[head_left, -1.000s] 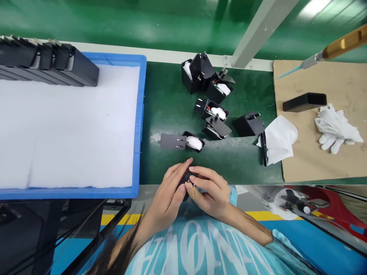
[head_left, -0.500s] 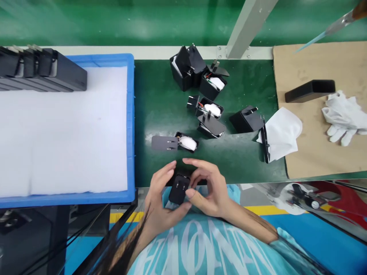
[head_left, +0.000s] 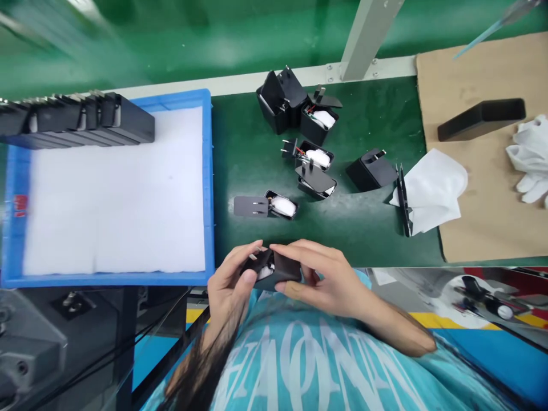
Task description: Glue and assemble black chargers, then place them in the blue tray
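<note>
A black power adapter lies on its side between my two hands at the front edge of the green table. Its pronged plug cover is at the left and tilted away from the housing, and something whitish shows in the gap. My left hand is closed around the plug-cover end. My right hand grips the housing from the right, thumb below and fingers above. Just beyond my hands sits an opened adapter with a white block inside, its flat pronged cover lying to the left.
Several opened black adapters stand farther back. One upright adapter is beside black tweezers and a white cloth. Cardboard at the right bears a black block and white gloves. A blue tray holds a row of adapters.
The adapter in my hands has turned from prongs facing up to lying sideways, and its cover now stands apart from the housing. Both hands have closed in on it. The view has shifted left.
</note>
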Motion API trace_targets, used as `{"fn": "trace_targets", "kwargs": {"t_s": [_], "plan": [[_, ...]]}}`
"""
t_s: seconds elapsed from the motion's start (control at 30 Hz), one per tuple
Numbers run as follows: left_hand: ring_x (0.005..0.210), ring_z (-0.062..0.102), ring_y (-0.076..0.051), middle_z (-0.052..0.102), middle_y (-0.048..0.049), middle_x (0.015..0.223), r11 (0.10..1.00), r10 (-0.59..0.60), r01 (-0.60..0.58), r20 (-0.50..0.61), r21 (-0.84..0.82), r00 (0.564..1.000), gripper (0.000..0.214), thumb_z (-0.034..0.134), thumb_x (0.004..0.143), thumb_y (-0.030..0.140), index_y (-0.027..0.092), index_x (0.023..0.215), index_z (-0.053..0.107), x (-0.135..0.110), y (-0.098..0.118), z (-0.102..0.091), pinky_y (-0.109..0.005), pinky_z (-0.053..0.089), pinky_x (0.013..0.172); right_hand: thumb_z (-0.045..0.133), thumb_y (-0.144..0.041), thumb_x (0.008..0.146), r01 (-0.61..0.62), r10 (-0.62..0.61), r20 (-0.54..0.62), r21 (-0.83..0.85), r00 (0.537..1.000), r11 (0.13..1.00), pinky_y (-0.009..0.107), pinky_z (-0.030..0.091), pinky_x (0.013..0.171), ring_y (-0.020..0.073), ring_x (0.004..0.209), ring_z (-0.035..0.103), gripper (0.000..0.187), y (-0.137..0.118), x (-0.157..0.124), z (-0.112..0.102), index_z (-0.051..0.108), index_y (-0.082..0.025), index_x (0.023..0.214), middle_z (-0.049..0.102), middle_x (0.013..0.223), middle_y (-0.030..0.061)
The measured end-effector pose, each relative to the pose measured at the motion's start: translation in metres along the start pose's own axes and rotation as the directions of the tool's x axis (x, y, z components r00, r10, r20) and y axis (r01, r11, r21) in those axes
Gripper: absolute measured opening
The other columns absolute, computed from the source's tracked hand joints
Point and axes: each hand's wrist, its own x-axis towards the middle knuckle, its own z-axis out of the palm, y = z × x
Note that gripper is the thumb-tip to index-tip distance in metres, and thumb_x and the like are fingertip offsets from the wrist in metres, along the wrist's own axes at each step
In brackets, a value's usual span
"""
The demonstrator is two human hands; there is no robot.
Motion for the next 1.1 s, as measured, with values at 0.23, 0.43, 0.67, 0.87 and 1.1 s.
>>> {"fn": "trace_targets", "kwargs": {"t_s": [0.23,0.43,0.67,0.87,1.1], "plan": [[0.093,0.068,-0.019,0.071,-0.0055,0.101,0.988,-0.035,0.036,0.013,-0.147,0.999,0.037,0.060,0.088,0.040,0.025,0.122,0.067,-0.001,0.003,0.005,-0.030,0.056,0.086,0.071,-0.031,0.082,0.025,-0.024,-0.086,0.017,0.996,1.000,0.021,0.052,0.056,0.0097,0.067,0.059,0.049,-0.007,-0.006,0.001,0.058,-0.021,0.128,0.064,0.088,0.0009],[0.094,0.068,-0.020,0.072,-0.0058,0.099,0.970,-0.055,0.054,0.004,-0.238,0.998,0.035,0.064,0.086,0.036,0.024,0.119,0.069,-0.002,0.008,0.009,-0.030,0.055,0.088,0.070,-0.031,0.082,0.014,-0.011,-0.091,0.033,0.996,0.999,0.022,0.051,0.057,0.0103,0.068,0.059,0.047,-0.009,-0.008,0.003,0.058,-0.023,0.127,0.064,0.085,0.0004],[0.090,0.069,-0.022,0.073,-0.0074,0.096,0.974,-0.063,0.053,-0.038,-0.218,0.997,0.035,0.068,0.082,0.039,0.022,0.113,0.072,-0.003,0.010,0.009,-0.031,0.056,0.083,0.071,-0.030,0.082,0.007,-0.001,-0.086,0.063,0.996,0.998,0.026,0.053,0.064,0.0126,0.073,0.060,0.048,-0.007,-0.010,0.005,0.059,-0.022,0.128,0.063,0.084,0.0012],[0.091,0.067,-0.019,0.071,-0.0058,0.101,0.988,0.133,-0.134,-0.016,-0.081,0.991,0.029,0.067,0.084,0.031,0.025,0.112,0.072,-0.003,0.017,0.009,-0.028,0.055,0.080,0.071,-0.032,0.082,0.007,-0.002,-0.082,0.061,0.997,0.998,0.025,0.052,0.063,0.0130,0.075,0.060,0.048,-0.007,-0.010,0.005,0.058,-0.025,0.128,0.063,0.085,0.0008],[0.098,0.065,-0.016,0.070,-0.0030,0.108,0.966,0.251,-0.254,0.072,0.045,0.965,0.033,0.065,0.085,0.018,0.028,0.117,0.069,-0.003,0.027,0.003,-0.026,0.053,0.087,0.071,-0.028,0.082,0.036,-0.028,-0.089,0.087,0.996,0.996,0.022,0.050,0.055,0.0069,0.059,0.051,0.046,-0.004,-0.010,0.008,0.059,-0.025,0.127,0.063,0.091,0.0008]]}}
